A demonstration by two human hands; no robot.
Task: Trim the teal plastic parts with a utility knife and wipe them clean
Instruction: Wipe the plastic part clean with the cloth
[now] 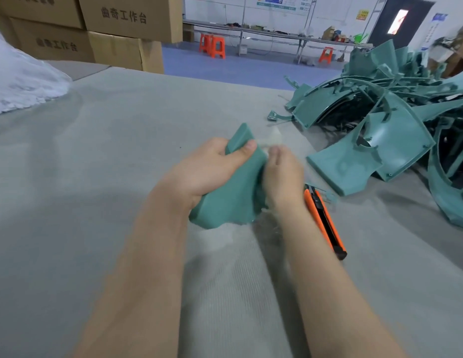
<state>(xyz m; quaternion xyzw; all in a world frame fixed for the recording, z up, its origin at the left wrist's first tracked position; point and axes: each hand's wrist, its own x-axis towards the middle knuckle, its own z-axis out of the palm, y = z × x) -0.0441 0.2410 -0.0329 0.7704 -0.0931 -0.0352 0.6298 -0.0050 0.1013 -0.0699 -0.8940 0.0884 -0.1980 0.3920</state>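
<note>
Grey fabric covers your desk (96,177), with a white plastic bag (23,81) at 9 o'clock and cardboard boxes (122,34) at 11 o'clock. At the centre your left hand (207,171) wraps its grip round a teal part (235,197), thumb on top, holding it tilted. Your right hand (282,177), touching the part's right edge, has its grip curled on a pale cloth (273,136), though blur hides the detail. An orange utility knife (326,223) lies on the desk beside your right wrist, at 4 o'clock. A pile of teal parts (393,125) sits at 2 o'clock.
</note>
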